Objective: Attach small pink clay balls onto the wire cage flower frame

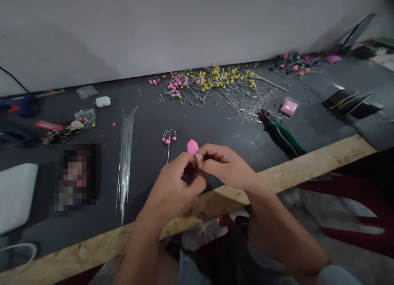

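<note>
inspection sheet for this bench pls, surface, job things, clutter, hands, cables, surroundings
surface: dark bench top with a bare wood front edge
job's things: small pink piece pinched between both hands; wire stem with pink beads lying just behind it
clutter: bundle of straight wires, heap of pink and yellow beaded wires, green-handled pliers, pink packet, white earbud case, keys
grippers: left hand and right hand meet at the pink piece, fingers closed on it
cables: black cable at far left
surroundings: plain grey wall behind the bench
</note>
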Tool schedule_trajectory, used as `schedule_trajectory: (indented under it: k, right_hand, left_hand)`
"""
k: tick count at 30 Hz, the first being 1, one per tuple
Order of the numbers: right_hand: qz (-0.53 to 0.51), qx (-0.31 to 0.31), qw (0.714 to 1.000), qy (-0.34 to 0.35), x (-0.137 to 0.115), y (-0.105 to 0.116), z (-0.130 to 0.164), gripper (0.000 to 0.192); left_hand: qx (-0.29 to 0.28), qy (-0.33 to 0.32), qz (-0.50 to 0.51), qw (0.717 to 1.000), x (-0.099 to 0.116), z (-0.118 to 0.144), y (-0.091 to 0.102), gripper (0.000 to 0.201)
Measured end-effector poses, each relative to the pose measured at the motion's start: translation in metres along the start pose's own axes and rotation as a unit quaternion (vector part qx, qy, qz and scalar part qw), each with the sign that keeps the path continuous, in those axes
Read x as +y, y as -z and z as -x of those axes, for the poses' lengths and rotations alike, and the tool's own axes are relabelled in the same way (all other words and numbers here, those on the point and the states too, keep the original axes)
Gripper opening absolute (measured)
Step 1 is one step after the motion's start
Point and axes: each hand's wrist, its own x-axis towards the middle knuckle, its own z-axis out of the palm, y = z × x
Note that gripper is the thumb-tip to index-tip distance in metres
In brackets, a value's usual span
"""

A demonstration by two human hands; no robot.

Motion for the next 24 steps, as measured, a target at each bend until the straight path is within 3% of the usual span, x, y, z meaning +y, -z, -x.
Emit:
schedule_trajectory:
  k: [5,12,17,24]
  right_hand:
    - [0.066,0.001,0.998,-0.007,0.001,0.001,-0.001,0.010]
    - [0.019,-0.023,0.999,-0.022,0.002,0.001,0.000,0.017]
    - [0.038,-0.077,0.995,-0.052,-0.003,0.003,0.003,0.024]
    - [-0.090,-0.139,0.983,-0.084,-0.001,0.006,0.008,0.029]
  left_hand:
    - [0.002,0.007,-0.028,1.000,-0.001,-0.002,-0.002,0.012]
    - [-0.081,-0.020,0.016,0.996,-0.004,-0.002,0.004,0.025]
    - [-0.079,-0.008,0.057,0.995,-0.002,0.000,0.007,0.027]
    - [-0.136,-0.020,0.186,0.973,0.002,0.002,0.008,0.028]
